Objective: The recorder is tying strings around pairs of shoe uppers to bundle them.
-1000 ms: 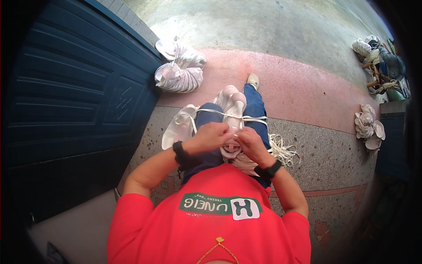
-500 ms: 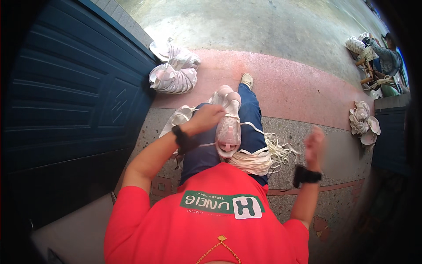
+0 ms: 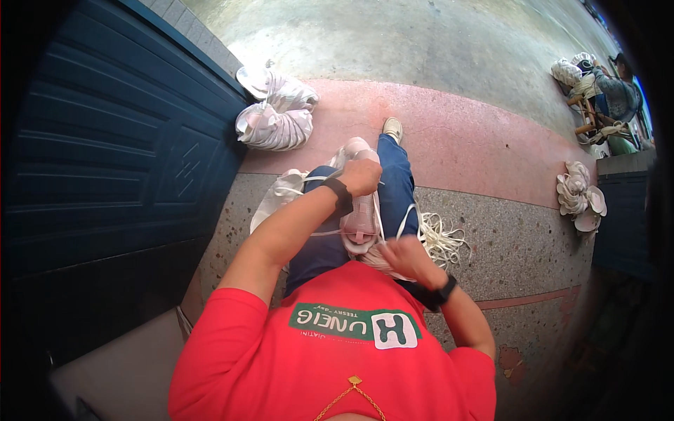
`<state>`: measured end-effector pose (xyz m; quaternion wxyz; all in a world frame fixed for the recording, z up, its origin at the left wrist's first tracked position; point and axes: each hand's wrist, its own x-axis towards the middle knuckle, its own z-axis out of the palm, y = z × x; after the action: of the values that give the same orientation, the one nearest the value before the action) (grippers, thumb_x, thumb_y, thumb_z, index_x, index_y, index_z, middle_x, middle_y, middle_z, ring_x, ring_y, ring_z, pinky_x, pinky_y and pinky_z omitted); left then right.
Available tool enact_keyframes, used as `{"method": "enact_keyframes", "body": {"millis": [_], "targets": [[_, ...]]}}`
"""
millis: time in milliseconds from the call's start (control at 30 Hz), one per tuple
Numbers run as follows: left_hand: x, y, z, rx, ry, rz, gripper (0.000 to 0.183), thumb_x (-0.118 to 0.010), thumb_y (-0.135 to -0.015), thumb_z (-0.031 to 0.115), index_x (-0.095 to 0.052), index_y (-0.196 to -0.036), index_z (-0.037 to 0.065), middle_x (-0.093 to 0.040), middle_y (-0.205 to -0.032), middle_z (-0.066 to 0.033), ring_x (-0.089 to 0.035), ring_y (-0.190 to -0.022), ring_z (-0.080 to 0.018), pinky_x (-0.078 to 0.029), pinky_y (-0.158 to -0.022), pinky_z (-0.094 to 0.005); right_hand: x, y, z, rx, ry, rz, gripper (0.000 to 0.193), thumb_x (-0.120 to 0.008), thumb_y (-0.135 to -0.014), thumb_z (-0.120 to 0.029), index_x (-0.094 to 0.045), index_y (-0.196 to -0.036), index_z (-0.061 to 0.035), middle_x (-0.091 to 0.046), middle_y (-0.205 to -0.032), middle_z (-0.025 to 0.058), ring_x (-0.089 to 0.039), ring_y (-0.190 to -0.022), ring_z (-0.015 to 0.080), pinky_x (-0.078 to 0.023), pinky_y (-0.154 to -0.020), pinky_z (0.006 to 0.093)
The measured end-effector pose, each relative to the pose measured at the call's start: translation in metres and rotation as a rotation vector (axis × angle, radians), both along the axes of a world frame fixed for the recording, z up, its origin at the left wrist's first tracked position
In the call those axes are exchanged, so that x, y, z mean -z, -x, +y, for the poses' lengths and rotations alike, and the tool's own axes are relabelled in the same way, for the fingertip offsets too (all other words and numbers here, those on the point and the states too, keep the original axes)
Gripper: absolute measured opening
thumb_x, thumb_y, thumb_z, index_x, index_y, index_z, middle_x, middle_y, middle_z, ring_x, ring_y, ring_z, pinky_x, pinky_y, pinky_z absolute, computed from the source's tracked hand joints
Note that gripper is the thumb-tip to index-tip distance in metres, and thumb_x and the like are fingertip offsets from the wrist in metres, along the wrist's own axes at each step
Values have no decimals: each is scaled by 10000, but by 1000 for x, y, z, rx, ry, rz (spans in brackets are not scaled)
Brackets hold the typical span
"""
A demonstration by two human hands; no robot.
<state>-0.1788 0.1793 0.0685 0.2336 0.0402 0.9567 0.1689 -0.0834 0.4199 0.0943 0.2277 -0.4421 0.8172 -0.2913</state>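
A pale pink shoe upper (image 3: 359, 220) with a mesh front lies lengthwise over my lap. My left hand (image 3: 362, 177) is closed over its upper part, the fingers curled and partly hidden. Near the lower end of the upper, my right hand (image 3: 408, 258) is closed, slightly blurred, with a white shoelace (image 3: 380, 219) running from the upper to its fingers. Beneath and beside the right hand, a bundle of loose white laces (image 3: 441, 240) hangs off my right thigh. More whitish uppers (image 3: 268, 205) with trailing laces rest at my left knee.
Bundled pale uppers (image 3: 279, 116) stand on the pink floor strip beside the dark blue door (image 3: 126, 140). Another stack of uppers (image 3: 581, 196) sits on the floor at right. Farther off at the right, a person (image 3: 619, 95) sits by a wooden frame with more white bundles.
My right hand has come in from the far right, open and blurred, to the laces by the upper. My left hand has shifted right, further over the upper.
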Motion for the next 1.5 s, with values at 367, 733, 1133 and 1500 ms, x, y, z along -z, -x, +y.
{"method": "enact_keyframes", "body": {"millis": [367,733,1133,1500], "targets": [[-11,-66,-57,-359,-561,34,285,-646,-971,271,-779,-1024,25,-741,-848,-183,-718,-783,-260,-537,-739,-393,53,65,98,856,255,-104,315,-522,-1068,-230,-728,-1094,8,-749,-988,184,-706,-877,308,-539,-784,404],[11,-77,-48,-300,-218,266,275,-581,-957,239,-750,-889,33,-720,-869,-249,-711,-838,-437,-559,-766,-543,39,94,-96,299,-98,-59,306,-623,-993,-290,-667,-1125,-18,-710,-963,298,-701,-947,451,-539,-786,508],[11,-58,-50,-46,-76,207,174,-565,-931,161,-686,-909,38,-710,-907,-230,-709,-868,-439,-563,-748,-543,77,103,-98,430,-13,-268,410,-558,-1000,-379,-628,-1035,23,-690,-1021,307,-654,-1008,496,-496,-867,546],[18,-61,-39,-53,-52,442,138,-633,-907,193,-706,-888,78,-710,-857,-153,-700,-765,-362,-526,-705,-484,77,90,-90,644,218,-404,350,-557,-1049,-325,-637,-972,8,-624,-748,129,-606,-656,244,-463,-595,385]]}}
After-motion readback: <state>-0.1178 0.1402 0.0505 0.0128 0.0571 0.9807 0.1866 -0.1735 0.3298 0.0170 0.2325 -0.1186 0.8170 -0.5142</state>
